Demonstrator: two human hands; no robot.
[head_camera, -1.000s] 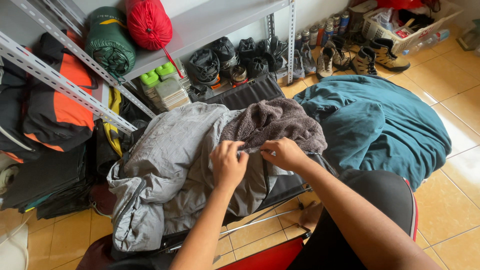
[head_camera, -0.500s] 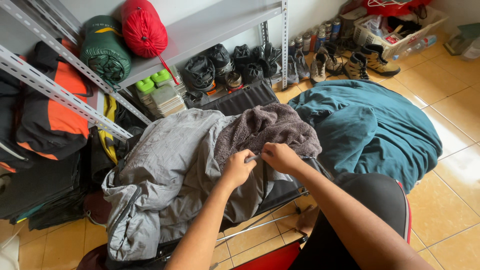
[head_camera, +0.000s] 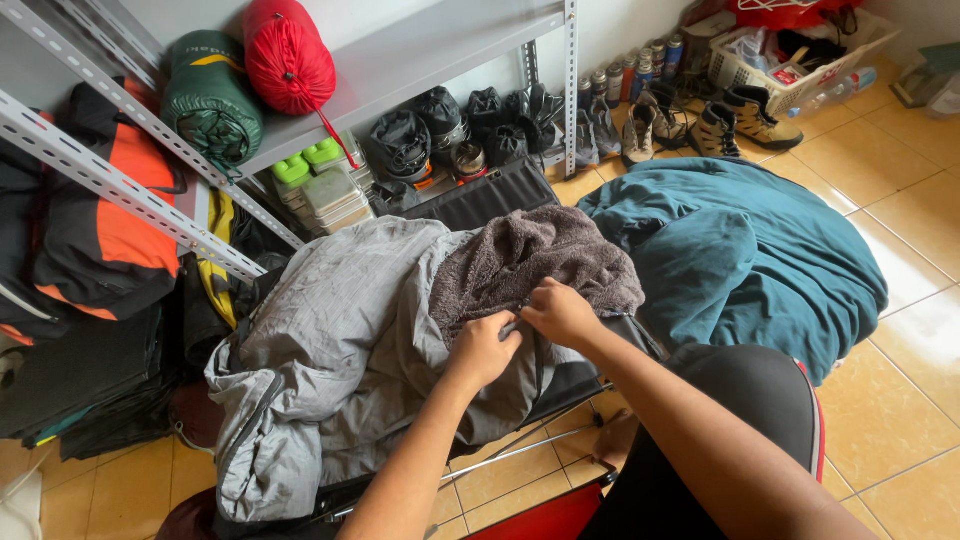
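Observation:
A grey jacket (head_camera: 340, 350) with a fuzzy grey-brown fleece lining (head_camera: 530, 255) lies spread over a dark folding cot (head_camera: 480, 200). My left hand (head_camera: 482, 347) and my right hand (head_camera: 560, 312) meet at the jacket's front edge, just below the fleece. Both pinch the fabric there, fingers closed on it, almost touching each other. What sits between the fingertips is too small to tell.
A teal sleeping bag (head_camera: 740, 250) lies on the tiled floor to the right. A grey metal shelf (head_camera: 400, 60) holds a red stuff sack (head_camera: 288, 55) and a green one (head_camera: 212, 105); bags, boxes and boots (head_camera: 700, 125) sit below. An orange-black jacket (head_camera: 100, 230) hangs left.
The hands stay at the same spot on the jacket's edge, fingers shifting slightly. The view has drifted a little.

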